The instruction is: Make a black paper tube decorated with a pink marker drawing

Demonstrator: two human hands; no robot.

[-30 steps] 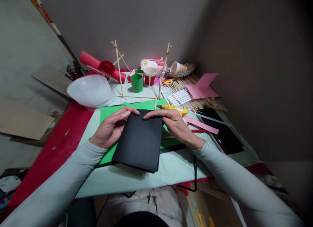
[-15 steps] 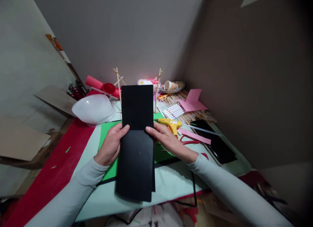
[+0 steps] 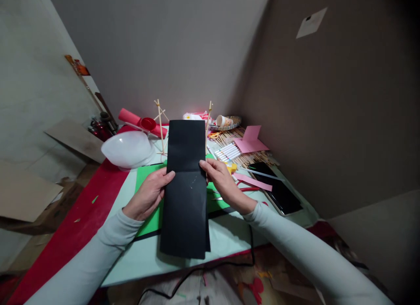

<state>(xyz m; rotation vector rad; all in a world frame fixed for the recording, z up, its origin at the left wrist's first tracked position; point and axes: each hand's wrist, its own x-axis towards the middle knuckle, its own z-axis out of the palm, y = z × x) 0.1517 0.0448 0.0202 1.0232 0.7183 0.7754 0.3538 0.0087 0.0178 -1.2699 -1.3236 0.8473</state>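
Observation:
A long folded piece of black card (image 3: 185, 213) is held up over the table, creased across its middle. My left hand (image 3: 149, 193) pinches its left edge near the crease, thumb on the front. On the opposite edge, slightly higher, my right hand (image 3: 226, 182) grips it with the thumb in front and the fingers behind. A second black layer shows at the lower right. Behind the card lies a green sheet (image 3: 147, 217) with a dark border, partly hidden. The yellow glue gun (image 3: 232, 168) is mostly covered by my right hand.
Thin stick frames (image 3: 160, 130) stand behind the card. A white translucent bowl (image 3: 126, 149) sits to the left. On the right are white markers (image 3: 228, 152), folded pink paper (image 3: 251, 141), a pink strip (image 3: 254, 181) and a black tablet-like slab (image 3: 278, 189). A black cable (image 3: 226, 264) hangs in front.
The black card has turned and tilted slightly, and its lower end sits a little higher. My right hand has moved up along the edge, covering more of the glue gun. The camera view has shifted.

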